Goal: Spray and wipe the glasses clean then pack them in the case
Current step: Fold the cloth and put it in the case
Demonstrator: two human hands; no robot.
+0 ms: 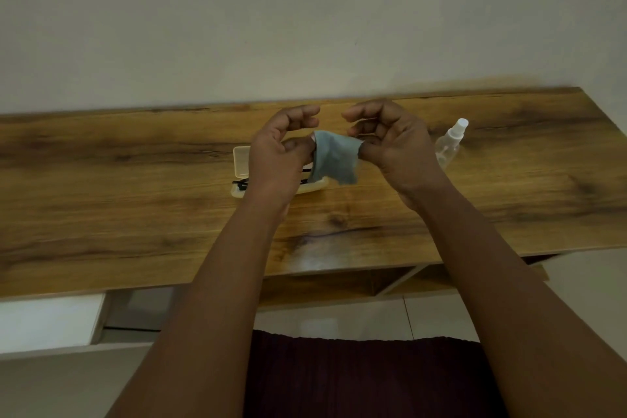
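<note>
A small grey-blue wiping cloth (334,156) hangs stretched between my two hands above the wooden table. My left hand (278,153) pinches its left corner and my right hand (393,146) pinches its right corner. Below and behind my left hand lies an open pale plastic glasses case (241,159). Dark-framed glasses (241,184) lie in the case, mostly hidden by my left hand and wrist. A clear spray bottle (449,142) with a white cap lies on the table to the right of my right hand.
The wooden table (135,200) runs along a plain pale wall. Its front edge is close to me, with an open shelf below it. A dull wet-looking patch shows on the table near the front edge.
</note>
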